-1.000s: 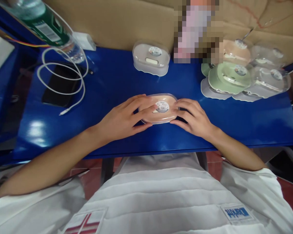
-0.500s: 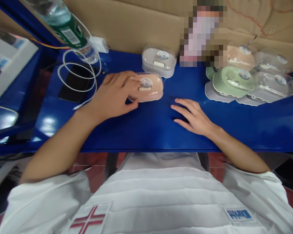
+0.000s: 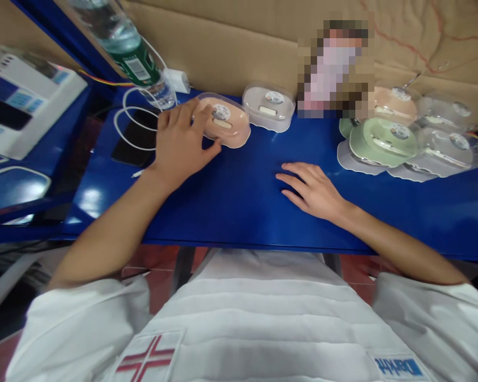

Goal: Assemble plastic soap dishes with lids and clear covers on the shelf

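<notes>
My left hand (image 3: pixel 183 140) grips the left end of a peach oval box (image 3: pixel 231 130) with a clear domed lid, thumb along its front edge and fingers over the left side. A round sticker and a pale oblong clasp show on the lid. Just right of it stands a grey box (image 3: pixel 268 109) of the same kind, near the cardboard wall. My right hand (image 3: pixel 313 191) is palm down over the blue table, fingers spread and holding nothing. Farther right, similar boxes are stacked, with a green box (image 3: pixel 382 140) on top at the front.
A tilted water bottle (image 3: pixel 137 61), a white charger (image 3: pixel 177 81) with a looped cable and a dark phone-like slab (image 3: pixel 131 140) occupy the back left. Cardboard (image 3: pixel 223 42) borders the blue table (image 3: pixel 239 212). A printed white box (image 3: pixel 27 101) stands far left; a blurred patch covers the back middle.
My left hand has moved the peach box back and left, from in front of the grey box to beside it. My right hand stays nearly still. The view has shifted slightly.
</notes>
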A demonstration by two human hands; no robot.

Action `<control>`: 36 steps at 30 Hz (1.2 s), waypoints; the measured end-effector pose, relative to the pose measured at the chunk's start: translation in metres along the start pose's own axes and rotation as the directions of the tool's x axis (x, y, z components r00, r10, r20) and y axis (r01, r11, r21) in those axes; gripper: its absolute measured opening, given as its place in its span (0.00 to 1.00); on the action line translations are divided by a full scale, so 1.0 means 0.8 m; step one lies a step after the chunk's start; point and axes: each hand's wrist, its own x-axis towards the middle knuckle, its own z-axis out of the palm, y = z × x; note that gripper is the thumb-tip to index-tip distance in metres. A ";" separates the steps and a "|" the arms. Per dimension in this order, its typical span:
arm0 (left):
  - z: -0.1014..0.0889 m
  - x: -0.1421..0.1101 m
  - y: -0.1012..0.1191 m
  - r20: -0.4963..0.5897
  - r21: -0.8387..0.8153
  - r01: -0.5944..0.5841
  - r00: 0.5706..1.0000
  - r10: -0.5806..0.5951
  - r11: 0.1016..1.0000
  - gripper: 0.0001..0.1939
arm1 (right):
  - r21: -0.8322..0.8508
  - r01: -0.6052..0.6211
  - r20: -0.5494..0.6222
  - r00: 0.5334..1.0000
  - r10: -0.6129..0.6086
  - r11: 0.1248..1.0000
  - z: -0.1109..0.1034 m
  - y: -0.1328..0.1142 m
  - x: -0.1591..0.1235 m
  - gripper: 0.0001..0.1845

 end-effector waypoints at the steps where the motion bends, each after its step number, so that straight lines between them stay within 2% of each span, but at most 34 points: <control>1: -0.006 0.000 0.001 0.022 -0.041 0.033 0.999 -0.032 0.999 0.35 | -0.019 -0.014 0.020 1.000 0.014 1.000 -0.001 0.003 0.017 0.22; 4: -0.022 0.000 -0.002 0.010 -0.263 0.069 0.998 -0.069 0.962 0.33 | -0.090 -0.092 0.036 0.995 0.095 0.992 -0.004 0.017 0.082 0.25; 7: -0.036 0.002 -0.006 0.015 -0.464 -0.016 1.000 0.026 0.886 0.36 | -0.167 -0.246 0.006 0.968 0.251 0.955 -0.005 0.039 0.148 0.31; 9: -0.044 0.002 -0.006 0.054 -0.531 -0.032 0.996 0.071 0.847 0.37 | -0.185 -0.319 0.056 0.941 0.334 0.929 -0.005 0.056 0.178 0.35; 11: -0.050 0.002 -0.008 0.092 -0.547 -0.011 0.993 0.073 0.837 0.37 | -0.178 -0.321 0.147 0.926 0.347 0.930 -0.010 0.071 0.193 0.34; 13: -0.053 0.003 -0.015 0.110 -0.558 0.001 0.991 0.073 0.830 0.38 | -0.155 -0.262 0.217 0.932 0.291 0.953 -0.021 0.080 0.194 0.29; 15: -0.054 0.005 -0.027 0.105 -0.629 0.000 0.991 0.085 0.777 0.39 | -0.120 -0.193 0.268 0.938 0.219 0.974 -0.038 0.079 0.187 0.26; 18: -0.049 0.010 -0.047 0.070 -0.762 0.017 0.996 0.056 0.647 0.37 | -0.009 -0.149 0.385 0.912 0.141 0.989 -0.063 0.067 0.175 0.22; 20: -0.041 0.014 -0.053 0.050 -0.782 0.043 0.999 -0.006 0.622 0.34 | 0.069 -0.161 0.435 0.893 0.115 0.985 -0.072 0.059 0.171 0.25; 22: -0.029 0.018 -0.054 0.015 -0.752 0.039 0.999 -0.043 0.659 0.31 | 0.115 -0.172 0.440 0.892 0.105 0.978 -0.072 0.056 0.172 0.31; 24: -0.015 0.023 -0.051 -0.044 -0.715 0.000 0.998 -0.045 0.699 0.27 | 0.121 -0.171 0.419 0.902 0.106 0.978 -0.066 0.059 0.175 0.33; 28: 0.009 0.032 -0.046 -0.134 -0.680 -0.077 0.991 -0.021 0.729 0.20 | 0.098 -0.148 0.347 0.932 0.106 0.984 -0.055 0.072 0.184 0.20; 30: 0.017 0.034 -0.045 -0.145 -0.666 -0.077 0.989 -0.027 0.742 0.17 | 0.113 -0.160 0.298 0.947 0.120 0.981 -0.053 0.075 0.186 0.19; 33: 0.020 0.033 -0.041 -0.152 -0.627 -0.070 0.988 -0.033 0.776 0.17 | 0.176 -0.141 0.273 0.958 0.090 0.974 -0.050 0.070 0.185 0.25; 36: 0.008 0.026 -0.033 -0.184 -0.594 -0.124 0.983 0.015 0.795 0.18 | 0.198 -0.133 0.291 0.954 0.071 0.971 -0.037 0.061 0.183 0.34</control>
